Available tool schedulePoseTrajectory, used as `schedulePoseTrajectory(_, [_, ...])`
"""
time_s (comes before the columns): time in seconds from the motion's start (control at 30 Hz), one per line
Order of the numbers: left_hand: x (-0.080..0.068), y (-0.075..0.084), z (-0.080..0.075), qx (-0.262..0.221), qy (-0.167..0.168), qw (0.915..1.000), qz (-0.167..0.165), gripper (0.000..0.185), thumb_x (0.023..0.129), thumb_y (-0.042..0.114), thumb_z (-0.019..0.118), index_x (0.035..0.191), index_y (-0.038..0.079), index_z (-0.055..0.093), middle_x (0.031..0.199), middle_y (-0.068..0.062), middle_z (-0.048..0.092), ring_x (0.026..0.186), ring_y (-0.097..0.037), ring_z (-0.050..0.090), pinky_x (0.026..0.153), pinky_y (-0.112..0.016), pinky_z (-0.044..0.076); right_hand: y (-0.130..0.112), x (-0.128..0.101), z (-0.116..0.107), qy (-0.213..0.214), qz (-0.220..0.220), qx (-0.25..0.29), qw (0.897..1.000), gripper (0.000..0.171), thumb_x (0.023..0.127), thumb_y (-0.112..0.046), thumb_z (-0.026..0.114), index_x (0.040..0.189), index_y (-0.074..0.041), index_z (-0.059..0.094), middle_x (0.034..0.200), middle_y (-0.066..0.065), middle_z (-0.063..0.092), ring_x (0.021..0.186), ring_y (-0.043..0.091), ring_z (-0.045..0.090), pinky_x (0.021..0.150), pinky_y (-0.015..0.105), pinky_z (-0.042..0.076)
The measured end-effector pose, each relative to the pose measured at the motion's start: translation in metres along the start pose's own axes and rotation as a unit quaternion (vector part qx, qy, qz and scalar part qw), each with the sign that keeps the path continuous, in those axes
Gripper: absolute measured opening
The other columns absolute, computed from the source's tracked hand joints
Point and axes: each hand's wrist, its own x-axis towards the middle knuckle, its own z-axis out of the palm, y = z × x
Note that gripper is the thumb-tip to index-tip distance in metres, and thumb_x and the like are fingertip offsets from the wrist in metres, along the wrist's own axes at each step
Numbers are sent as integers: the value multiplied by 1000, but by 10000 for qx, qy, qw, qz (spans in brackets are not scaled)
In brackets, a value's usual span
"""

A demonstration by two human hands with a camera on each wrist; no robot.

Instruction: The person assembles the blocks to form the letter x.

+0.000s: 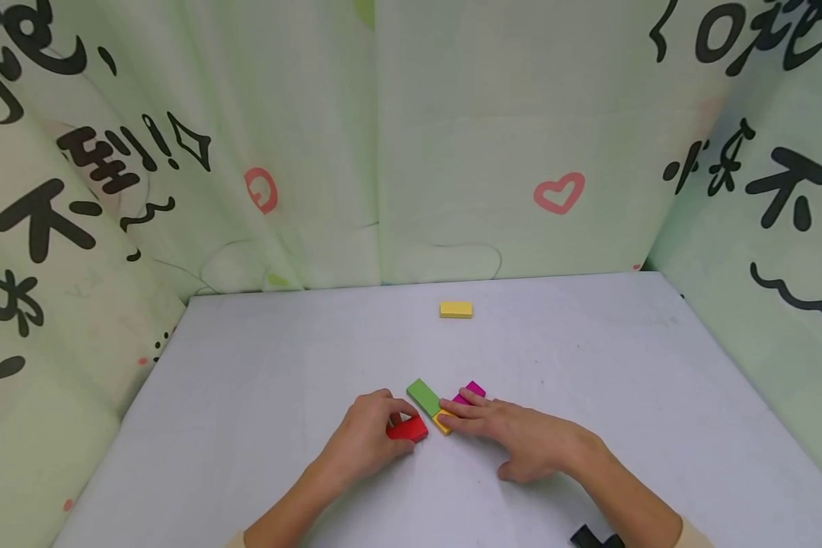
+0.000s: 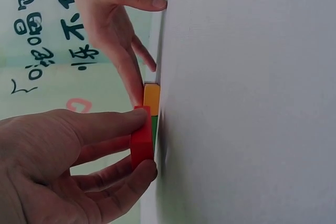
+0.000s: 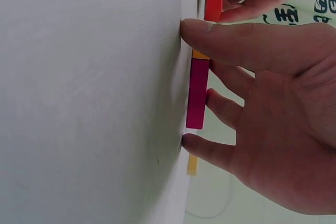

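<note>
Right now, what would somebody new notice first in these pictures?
Probably the bright blocks bunched near the front of the grey table: the left hand pinches a red block, while the right hand lies flat over an orange block and a magenta block, beside a green block. One yellow block sits alone far back.

A pale yellow block (image 1: 456, 310) lies alone on the white bench (image 1: 260, 358), upper centre of the frame. Green printed curtains (image 1: 452, 137) fill the top and sides.
</note>
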Motion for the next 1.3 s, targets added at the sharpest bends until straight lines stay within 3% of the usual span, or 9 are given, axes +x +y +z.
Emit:
schedulePoseTrajectory(0.6, [1, 4, 9, 4, -43, 9997, 228, 32, 78, 16, 91, 108, 13, 80, 82, 4, 62, 72, -5, 54, 64, -19, 48, 0, -2, 2, 115, -165, -56, 9998, 98, 78, 7, 71, 162, -30, 38, 172, -15, 25, 162, 26, 19, 125, 54, 30])
schedulePoseTrajectory(1.03, [-1, 7, 10, -145, -158, 9997, 150, 38, 78, 15, 91, 114, 12, 79, 83, 4, 62, 74, -7, 55, 66, -20, 48, 0, -2, 2, 123, -168, -54, 9998, 97, 79, 6, 72, 162, -30, 38, 172, -15, 25, 162, 26, 19, 125, 54, 31])
schedulePoseTrajectory(1.3, [-2, 9, 3, 2, -514, 9987, 68, 49, 77, 12, 91, 123, 11, 77, 88, 2, 64, 79, -8, 55, 65, -19, 48, 1, 0, 1, 78, -125, -21, 9999, 95, 81, 3, 74, 162, -31, 38, 172, -16, 24, 162, 26, 19, 125, 55, 31])
